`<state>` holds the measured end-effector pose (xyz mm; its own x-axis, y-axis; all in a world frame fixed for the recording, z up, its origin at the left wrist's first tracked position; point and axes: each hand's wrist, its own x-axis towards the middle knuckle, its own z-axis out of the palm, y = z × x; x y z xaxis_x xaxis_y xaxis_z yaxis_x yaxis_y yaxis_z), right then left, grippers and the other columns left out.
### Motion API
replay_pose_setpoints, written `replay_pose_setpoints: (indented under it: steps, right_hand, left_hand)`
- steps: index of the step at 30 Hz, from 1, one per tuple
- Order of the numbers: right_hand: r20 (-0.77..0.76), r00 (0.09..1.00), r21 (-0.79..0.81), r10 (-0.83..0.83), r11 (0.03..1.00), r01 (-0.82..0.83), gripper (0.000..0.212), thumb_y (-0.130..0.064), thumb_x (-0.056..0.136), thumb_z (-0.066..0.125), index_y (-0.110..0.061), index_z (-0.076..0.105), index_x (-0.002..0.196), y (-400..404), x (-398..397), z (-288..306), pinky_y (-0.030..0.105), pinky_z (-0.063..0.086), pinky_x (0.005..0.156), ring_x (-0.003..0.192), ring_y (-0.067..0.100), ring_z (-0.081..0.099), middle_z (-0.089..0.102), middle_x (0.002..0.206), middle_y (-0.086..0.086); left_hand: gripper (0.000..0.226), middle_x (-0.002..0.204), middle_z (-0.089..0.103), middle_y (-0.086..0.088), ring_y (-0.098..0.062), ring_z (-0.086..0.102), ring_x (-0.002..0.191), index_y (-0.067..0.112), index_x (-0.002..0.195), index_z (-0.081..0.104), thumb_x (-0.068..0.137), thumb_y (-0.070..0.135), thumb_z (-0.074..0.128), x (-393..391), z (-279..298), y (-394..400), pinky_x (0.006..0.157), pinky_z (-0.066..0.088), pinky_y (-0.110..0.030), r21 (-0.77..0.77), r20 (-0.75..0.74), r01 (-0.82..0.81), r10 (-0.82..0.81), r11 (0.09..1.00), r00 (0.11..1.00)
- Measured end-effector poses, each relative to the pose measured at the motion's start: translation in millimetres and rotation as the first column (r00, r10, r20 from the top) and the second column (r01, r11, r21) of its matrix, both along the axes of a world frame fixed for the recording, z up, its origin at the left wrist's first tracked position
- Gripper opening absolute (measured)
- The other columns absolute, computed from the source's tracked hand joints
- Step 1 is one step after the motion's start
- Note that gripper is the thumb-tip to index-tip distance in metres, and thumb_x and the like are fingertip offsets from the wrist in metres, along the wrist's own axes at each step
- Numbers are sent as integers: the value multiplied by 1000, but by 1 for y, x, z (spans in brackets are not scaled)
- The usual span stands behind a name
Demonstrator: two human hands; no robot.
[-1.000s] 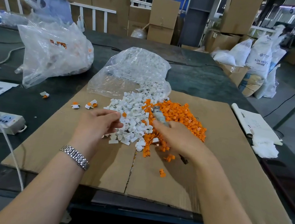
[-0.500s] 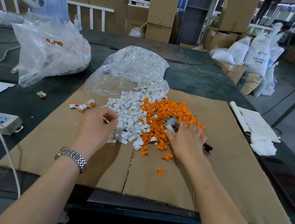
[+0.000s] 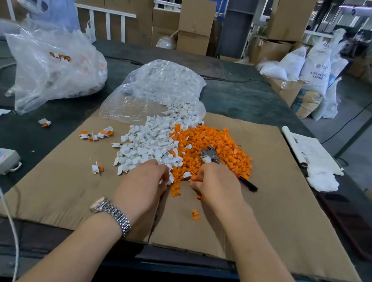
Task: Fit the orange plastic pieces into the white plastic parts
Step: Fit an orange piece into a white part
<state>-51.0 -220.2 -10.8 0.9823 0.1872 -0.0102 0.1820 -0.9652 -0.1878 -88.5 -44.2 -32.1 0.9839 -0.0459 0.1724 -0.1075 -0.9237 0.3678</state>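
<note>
Head view: heap of small white plastic parts (image 3: 148,145) and heap of small orange plastic pieces (image 3: 212,147) touch mid flat brown cardboard sheet (image 3: 289,215), towards its far edge; too many to count. Left hand (image 3: 144,182) pinches a white part; right hand (image 3: 215,185) curls on metal pliers (image 3: 211,156). Judged light, stiff, slippery; pinch at sides. About five assembled units near left edge.

Legible only in part: dark print resembling "ABS RESIN" on a white sack (image 3: 316,66), right of the cardboard boxes (image 3: 290,14); other print too blurred.
</note>
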Motion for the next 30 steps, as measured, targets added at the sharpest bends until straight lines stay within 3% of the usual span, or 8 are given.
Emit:
replay_pose_setpoints:
  steps: [5,9,13,15,17,23,28,30]
  right_hand:
    - [84,996,88,21,996,-28,15,-26,96,65,-10,63,95,0,-2,0,40,53,78,93,27,63,66,96,9]
    - [111,994,241,-8,970,-20,9,-16,90,70,-13,62,92,-4,0,3,37,52,76,89,22,62,65,92,5]
    - [193,981,381,-26,923,-51,11,-16,90,68,-16,57,91,-4,4,7,30,43,64,78,16,57,62,84,0]
    - [229,973,429,-18,899,-84,12,-15,90,64,-15,53,86,-1,4,7,25,35,57,72,14,52,58,80,-1]
    - [226,974,481,-6,870,-106,13,-11,88,63,-14,51,85,0,3,8,23,35,56,69,12,50,57,78,-1]
    - [119,993,660,4,747,-82,17,-17,97,60,-28,63,111,3,-1,17,6,44,57,73,-1,68,64,94,-10]
    - [-5,1000,856,17,517,-4,7,-19,89,74,-19,70,95,3,-8,27,19,55,77,84,6,71,75,90,-3]
    - [-43,999,898,28,439,26,8,-21,85,79,-19,72,90,5,-11,30,15,53,73,84,6,69,75,90,-3]
  left_hand:
    - [2,94,67,10,-8,64,89,24,95,69,95,22,71,-3,7,8,73,51,-22,-233,-12,-77,77,969,997]
    - [13,90,74,7,-6,72,81,26,99,72,90,19,78,-8,21,13,67,54,-15,-606,-104,-119,70,787,992]
    - [22,98,78,-16,-25,78,88,3,110,72,88,2,75,-12,30,14,71,62,-24,-930,-299,-272,-77,247,951]
    - [27,104,75,-25,-30,77,88,-4,113,69,86,-7,70,-12,28,11,68,64,-29,-933,-343,-353,-123,-67,931]
    - [30,105,74,-27,-30,77,85,-6,115,69,85,-10,67,-12,24,10,64,63,-27,-904,-344,-370,-151,-215,927]
    - [40,111,72,-31,-32,77,91,-9,117,69,77,-11,67,-10,22,13,75,64,-28,-898,-264,-325,-227,-297,937]
    - [33,108,71,-25,-37,73,105,-5,109,74,78,-14,67,-9,18,15,76,63,-28,-904,-176,-269,-283,-332,943]
    - [30,102,73,-22,-38,73,107,-1,104,77,80,-14,66,-9,16,16,77,63,-28,-920,-154,-245,-293,-306,944]
